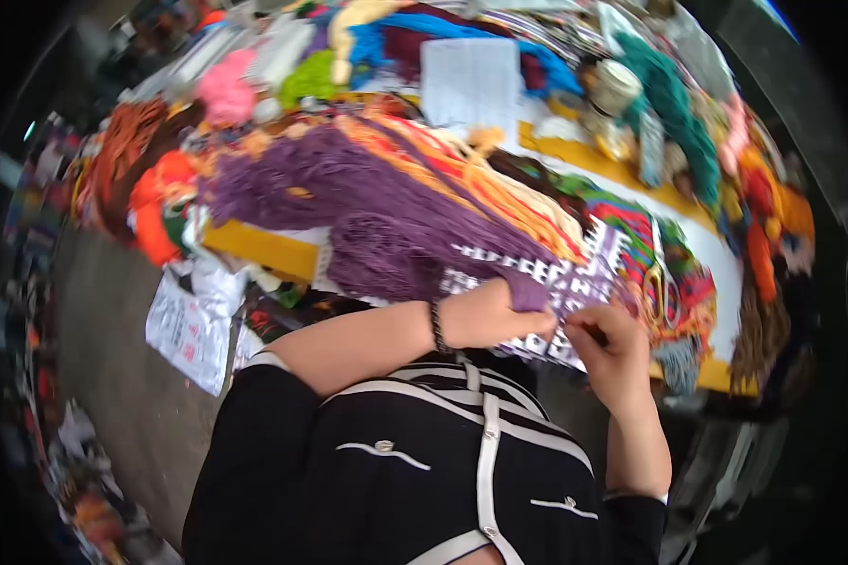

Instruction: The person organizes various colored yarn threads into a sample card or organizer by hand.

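My left hand [490, 315], with a dark bracelet at its wrist, is closed around a small bunch of purple yarn [526, 291] near the table's front edge. Just to its right, my right hand [614, 347] has thumb and forefinger pinched together; what they grip is too fine to make out. Beneath and behind both hands lies a white sheet with dark marks [575, 282], partly hidden by purple strands. A large heap of purple yarn [386, 254] spreads to the left, beside orange and cream skeins [528, 193]. Gold-handled scissors [658, 290] lie right of my hands.
Coloured yarn crowds the table, including a green skein [674, 113] and a pink one [228, 87]. A white paper [469, 80] lies at the back near a cone of thread [614, 87]. A white plastic bag [193, 320] hangs at the left front.
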A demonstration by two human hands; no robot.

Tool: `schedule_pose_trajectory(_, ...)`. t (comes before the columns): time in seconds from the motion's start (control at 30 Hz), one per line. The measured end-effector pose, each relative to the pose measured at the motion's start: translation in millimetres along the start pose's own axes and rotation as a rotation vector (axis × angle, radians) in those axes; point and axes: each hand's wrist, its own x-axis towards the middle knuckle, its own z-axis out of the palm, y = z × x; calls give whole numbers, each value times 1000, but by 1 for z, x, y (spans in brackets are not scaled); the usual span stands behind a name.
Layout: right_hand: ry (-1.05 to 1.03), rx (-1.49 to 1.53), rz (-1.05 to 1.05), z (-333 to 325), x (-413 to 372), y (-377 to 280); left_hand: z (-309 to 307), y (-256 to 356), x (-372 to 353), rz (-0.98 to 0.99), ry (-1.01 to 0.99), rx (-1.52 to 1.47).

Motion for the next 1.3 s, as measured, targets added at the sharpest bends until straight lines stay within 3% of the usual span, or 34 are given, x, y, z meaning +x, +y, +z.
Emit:
schedule_pose_trajectory(0.1,-44,-69,-52,0,1,4,1,8,-2,323,77,378)
schedule_pose_trajectory(0.17,-69,168,-153,-2,1,6,-1,2,-4,348,51,468)
schedule_pose_trajectory(0.2,-2,585,-50,3,-6,7,-2,3,-5,335,47,509)
schedule_pose_trajectory(0.23,-128,1041,100,-8,-9,7,-2,-7,-4,329,29,456)
schedule_pose_trajectory(0.3,-168,1327,83,-36,-17,3,-3,-22,-5,291,-14,330)
schedule_pose_trajectory(0.33,11,1266,61,-57,-26,6,-7,-14,-8,298,-3,333)
schedule_pose_trajectory(0.37,131,1098,44,-86,-30,12,-11,1,-12,166,22,339)
schedule_pose_trajectory(0.4,292,723,70,-124,-33,19,-16,10,-13,34,38,342)
schedule_pose_trajectory(0.47,915,215,245,-211,-55,55,-33,15,-12,-17,229,226)
schedule_pose_trajectory(0.5,1221,-324,151,-225,-54,53,-44,-3,-6,180,327,131)
schedule_pose_trajectory(0.53,1239,-781,89,-230,-58,34,-51,11,-6,19,370,-40)
schedule_pose_trajectory(0.57,1239,-686,24,-226,-53,29,-59,23,-4,-167,420,154)
schedule_pose_trajectory(0.6,1202,-590,104,-186,-36,1,-62,21,2,-124,423,63)
schedule_pose_trajectory(0.63,1060,-412,137,-157,-21,-6,-62,18,10,-85,429,-23)
schedule_pose_trajectory(0.67,853,-475,32,-146,-11,14,-56,18,19,-99,403,-84)
schedule_pose_trajectory(0.7,575,-328,110,-119,2,23,-50,17,29,-118,385,-143)
schedule_pose_trajectory(0.77,244,-204,272,-75,29,56,-42,10,47,-336,303,-195)
schedule_pose_trajectory(0.8,142,-205,205,-58,39,80,-39,4,55,-449,229,-220)
schedule_pose_trajectory(0.83,111,-283,232,-43,47,86,-35,-4,60,-489,195,-280)
schedule_pose_trajectory(0.9,65,-134,415,-27,57,89,-26,-11,70,-521,196,-338)
schedule_pose_trajectory(1.07,18,34,523,-12,65,119,-7,-21,96,-637,179,-365)
schedule_pose_trajectory(1.3,61,261,703,-19,68,112,14,-48,115,-475,292,-237)
